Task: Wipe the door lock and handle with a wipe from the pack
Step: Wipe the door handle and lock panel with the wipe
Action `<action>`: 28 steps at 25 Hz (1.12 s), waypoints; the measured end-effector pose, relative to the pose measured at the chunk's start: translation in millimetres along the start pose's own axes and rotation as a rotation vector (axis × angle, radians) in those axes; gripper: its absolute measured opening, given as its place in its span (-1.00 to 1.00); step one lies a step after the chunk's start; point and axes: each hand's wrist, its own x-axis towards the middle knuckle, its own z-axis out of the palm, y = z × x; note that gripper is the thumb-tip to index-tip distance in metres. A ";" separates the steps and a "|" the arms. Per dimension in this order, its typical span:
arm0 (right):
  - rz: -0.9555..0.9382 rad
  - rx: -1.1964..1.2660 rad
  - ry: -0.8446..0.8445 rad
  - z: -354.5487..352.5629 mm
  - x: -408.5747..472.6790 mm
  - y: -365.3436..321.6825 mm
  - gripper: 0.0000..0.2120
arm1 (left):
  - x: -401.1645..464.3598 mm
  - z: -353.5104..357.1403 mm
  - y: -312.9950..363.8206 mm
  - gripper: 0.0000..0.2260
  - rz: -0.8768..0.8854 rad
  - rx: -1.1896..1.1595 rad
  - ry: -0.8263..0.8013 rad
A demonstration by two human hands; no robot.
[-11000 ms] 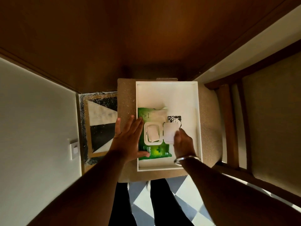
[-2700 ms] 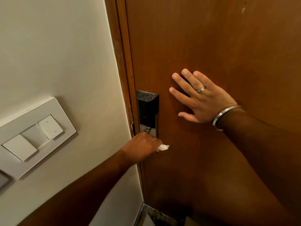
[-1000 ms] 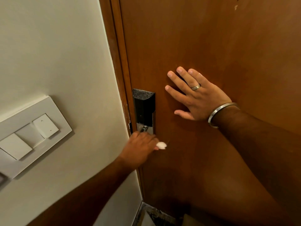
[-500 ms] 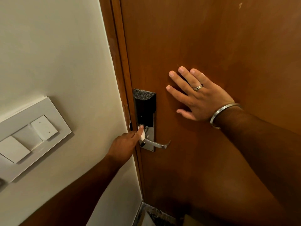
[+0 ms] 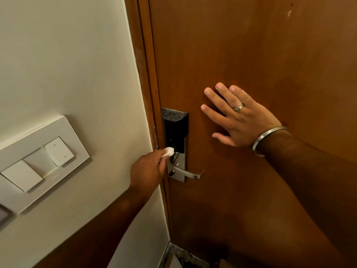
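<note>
A black electronic door lock with a silver lower plate sits on the left edge of the brown wooden door. The silver lever handle sticks out to the right below it. My left hand pinches a small bunched white wipe and presses it against the lock's lower left edge, just above the handle's pivot. My right hand lies flat on the door to the right of the lock, fingers spread, holding nothing. The wipe pack is out of view.
A white switch plate is mounted on the cream wall left of the door frame. A strip of floor shows at the bottom edge below the door.
My left hand has left the lever handle, which it covered a second ago, and carried the wipe up to the lock body's lower left edge. My right hand stays flat on the door.
</note>
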 end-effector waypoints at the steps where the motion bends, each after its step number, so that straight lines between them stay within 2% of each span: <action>1: -0.002 0.001 0.000 -0.5 0.1 -0.8 -0.22 | 2.4 1.2 9.6 -0.83 0.026 0.004 -0.027; 4: -0.004 0.000 0.004 -0.7 0.4 -0.5 -0.21 | 8.3 5.5 37.9 -0.85 -0.023 0.033 -0.111; 7: -0.005 -0.011 0.008 -0.1 -0.3 -1.8 -0.20 | 9.1 11.4 53.8 -0.83 -0.005 0.191 -0.178; 10: 0.000 -0.021 0.006 0.2 0.5 -1.0 -0.20 | 14.0 13.0 66.6 -0.89 -0.100 0.273 -0.294; 12: 0.005 0.006 0.002 -3.4 0.9 -0.3 -0.20 | 19.8 8.7 66.6 -0.88 -0.171 0.209 -0.348; 14: 0.010 0.011 0.004 -5.0 -0.4 0.3 -0.20 | 20.9 1.1 58.6 -0.86 -0.153 0.052 -0.451; 15: 0.008 0.011 0.007 -4.0 -1.1 -0.1 -0.20 | 19.1 -5.7 50.8 -0.85 -0.109 -0.001 -0.454; 17: 0.003 0.004 0.011 -0.9 -0.3 -1.2 -0.20 | 14.6 -20.1 28.3 -0.86 -0.038 -0.037 -0.278; 19: 0.003 0.001 0.017 0.8 1.1 -1.2 -0.20 | 14.0 -30.7 9.7 -0.87 0.011 0.039 -0.112; 20: 0.004 0.003 0.020 1.0 0.9 -1.0 -0.20 | 15.3 -31.6 5.2 -0.88 0.046 0.114 -0.096; 22: 0.003 0.006 0.021 0.9 -0.4 -1.0 -0.20 | 15.9 -24.9 5.4 -0.86 0.092 0.149 -0.141; 26: -0.001 0.003 0.019 -0.3 -0.8 -1.5 -0.20 | 12.3 -5.2 9.9 -0.78 -0.058 -0.239 -0.314; 28: -0.002 -0.001 0.019 -0.3 -0.3 -1.4 -0.20 | 7.8 -5.7 8.7 -0.78 -0.053 -0.281 -0.319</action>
